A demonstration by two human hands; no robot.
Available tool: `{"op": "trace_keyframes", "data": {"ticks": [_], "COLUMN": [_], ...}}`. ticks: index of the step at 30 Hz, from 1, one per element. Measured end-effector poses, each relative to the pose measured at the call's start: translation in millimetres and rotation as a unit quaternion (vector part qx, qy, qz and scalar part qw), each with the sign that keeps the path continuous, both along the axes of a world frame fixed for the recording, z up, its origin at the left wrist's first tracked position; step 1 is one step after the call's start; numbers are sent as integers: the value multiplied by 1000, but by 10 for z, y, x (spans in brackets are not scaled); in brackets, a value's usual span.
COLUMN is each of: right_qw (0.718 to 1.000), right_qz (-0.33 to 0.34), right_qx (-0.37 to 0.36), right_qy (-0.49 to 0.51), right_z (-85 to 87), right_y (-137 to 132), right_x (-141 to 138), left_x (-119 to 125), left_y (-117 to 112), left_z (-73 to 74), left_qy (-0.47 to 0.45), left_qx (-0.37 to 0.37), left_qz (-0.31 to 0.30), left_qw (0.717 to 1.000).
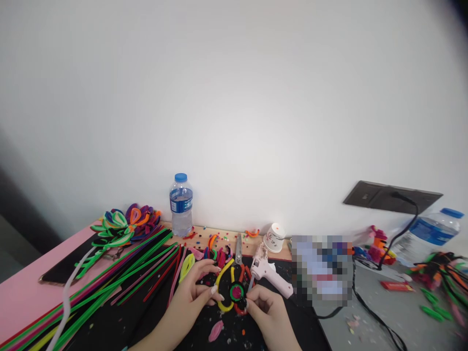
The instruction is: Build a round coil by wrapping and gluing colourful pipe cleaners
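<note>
Between my hands is a pipe-cleaner flower [237, 292], with yellow loops on the left, red at the bottom, and a green and black ring around a magenta middle. My left hand [192, 292] is at its left side, with thumb and a fingertip closed at the yellow loop and the upper finger held a little apart. My right hand [266, 312] pinches a black bit at the ring's lower right edge. Just beyond lie scissors [239, 249] and a pale glue gun [268, 275], its nozzle pointing toward the flower. A small pink coil [216, 331] rests on the black mat below.
Long pipe cleaners [120, 278] spread over the left side, with a finished bunch [124, 224] behind them. A water bottle [181, 207] and paper cup [274, 237] stand by the wall. A black cable [369, 307] crosses the grey surface at right. Small coloured bits are scattered about.
</note>
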State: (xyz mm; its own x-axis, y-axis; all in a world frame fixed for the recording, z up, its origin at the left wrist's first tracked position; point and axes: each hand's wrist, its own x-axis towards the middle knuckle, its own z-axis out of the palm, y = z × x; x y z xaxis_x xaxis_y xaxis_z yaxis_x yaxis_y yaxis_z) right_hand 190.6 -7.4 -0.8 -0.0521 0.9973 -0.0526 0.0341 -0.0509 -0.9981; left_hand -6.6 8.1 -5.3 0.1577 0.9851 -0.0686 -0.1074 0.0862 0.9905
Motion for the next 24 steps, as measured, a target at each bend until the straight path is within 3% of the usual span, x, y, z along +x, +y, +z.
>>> {"op": "trace_keyframes", "data": {"ticks": [11, 20, 24], "right_qw": [1000, 1000, 1000], "right_qz": [6, 5, 6], "right_qx": [-11, -9, -14], "right_qy": [4, 7, 1], "right_z": [16, 23, 39], "right_y": [9, 7, 9], "right_x": [-6, -2, -9], "left_x": [-49, -29, -20], "left_y": [27, 65, 84], "left_z": [-10, 73, 15], "left_qy": [12, 24, -12], "left_qx": [20, 3, -22], "left_qz": [-17, 33, 49], "left_qw": [1000, 999, 998]}}
